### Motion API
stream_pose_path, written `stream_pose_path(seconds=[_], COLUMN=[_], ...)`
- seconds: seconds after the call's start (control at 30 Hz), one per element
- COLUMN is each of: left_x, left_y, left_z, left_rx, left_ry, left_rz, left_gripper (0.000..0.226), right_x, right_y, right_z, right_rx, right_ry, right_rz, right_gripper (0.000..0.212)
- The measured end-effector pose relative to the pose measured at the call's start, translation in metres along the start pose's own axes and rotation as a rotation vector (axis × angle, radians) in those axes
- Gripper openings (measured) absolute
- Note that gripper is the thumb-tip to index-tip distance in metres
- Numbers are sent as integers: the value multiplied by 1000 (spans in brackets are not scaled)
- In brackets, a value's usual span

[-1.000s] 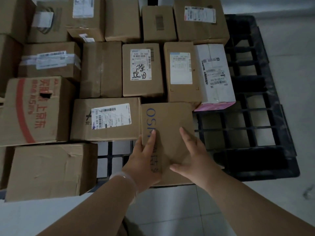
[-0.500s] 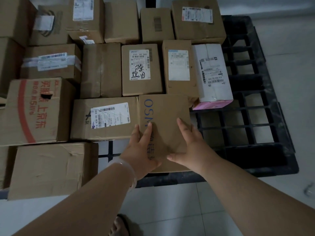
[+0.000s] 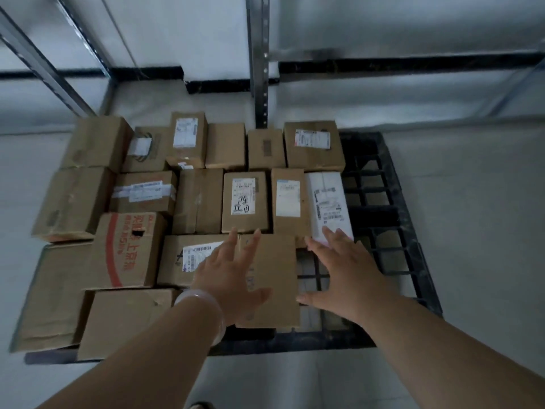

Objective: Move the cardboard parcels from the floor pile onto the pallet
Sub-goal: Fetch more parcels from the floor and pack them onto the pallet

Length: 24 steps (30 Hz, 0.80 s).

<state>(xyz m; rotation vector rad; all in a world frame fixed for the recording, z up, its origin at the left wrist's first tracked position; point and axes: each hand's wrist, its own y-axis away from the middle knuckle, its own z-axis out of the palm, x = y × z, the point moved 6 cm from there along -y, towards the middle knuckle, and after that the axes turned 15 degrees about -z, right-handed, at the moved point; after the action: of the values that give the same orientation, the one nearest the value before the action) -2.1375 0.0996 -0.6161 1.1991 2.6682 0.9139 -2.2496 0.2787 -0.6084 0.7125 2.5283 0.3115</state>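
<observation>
Parcels on pallet, both hands spread flat above the nearest parcel

The black pallet [image 3: 383,202] sits on the pale floor [image 3: 486,231] and carries rows of cardboard parcels over its left and middle area; its right grid strip is bare. At least sixteen parcels are visible: fifteen brown, one white parcel [image 3: 327,202]. The plain brown parcel [image 3: 274,278] lies at the pallet's near edge, just right of a labelled parcel [image 3: 182,258]. The left hand [image 3: 233,278], fingers wide, covers this parcel's left side; whether it touches cannot be told. The right hand [image 3: 342,276], fingers wide, holds nothing, just right of the parcel, fingertips over the white parcel's near end
</observation>
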Motion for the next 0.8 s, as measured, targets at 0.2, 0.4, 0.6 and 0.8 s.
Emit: stream_pose_path(seconds=[0.2, 0.4, 0.6, 0.8], left_x=[22, -10, -77, -176], left_y=[113, 264, 422, 554], left_z=[-95, -143, -172, -166], left_rx=[167, 283, 391, 500], left_ry=[55, 136, 222, 300], left_rz=[-67, -273, -501, -752], left_gripper=[111, 112, 105, 104], right_x=[-77, -187, -326, -468], right_y=[64, 137, 196, 249], right_z=[-104, -163, -188, -159], right_rx=[-60, -126, -185, -297], right_ry=[103, 129, 239, 411], right_rz=[-182, -421, -706, -1054], right_gripper=[117, 117, 110, 104])
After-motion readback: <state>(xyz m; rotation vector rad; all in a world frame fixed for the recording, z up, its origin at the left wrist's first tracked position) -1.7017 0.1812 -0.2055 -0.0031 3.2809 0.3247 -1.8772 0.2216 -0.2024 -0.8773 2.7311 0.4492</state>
